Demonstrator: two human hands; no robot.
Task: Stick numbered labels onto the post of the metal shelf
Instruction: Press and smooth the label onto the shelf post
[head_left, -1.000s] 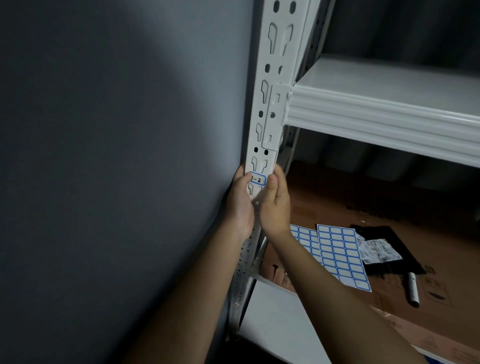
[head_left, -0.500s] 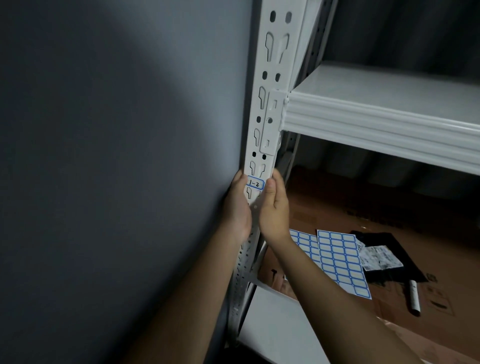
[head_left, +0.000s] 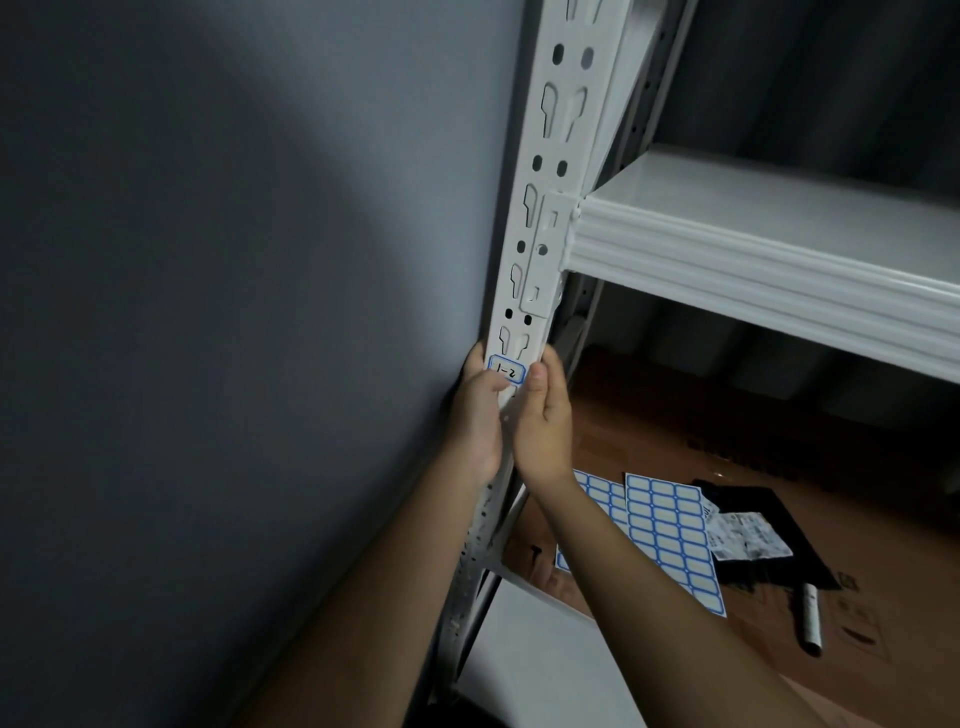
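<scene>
A white slotted metal post rises beside the grey wall. A small blue-bordered label with a handwritten number lies flat on the post's front face, below the shelf joint. My left hand wraps the post from the left, its thumb by the label's lower left corner. My right hand grips the post from the right, its thumb at the label's right edge. Two sheets of blank blue-bordered labels lie on the lower cardboard-covered shelf.
A white shelf board juts right from the post at mid height. On the brown cardboard below lie a black sheet, a crumpled printed paper and a marker pen. The grey wall fills the left.
The view has shifted slightly, so the post and hands sit lower in frame. Both hands stay at the label on the post; the thumbs have moved little.
</scene>
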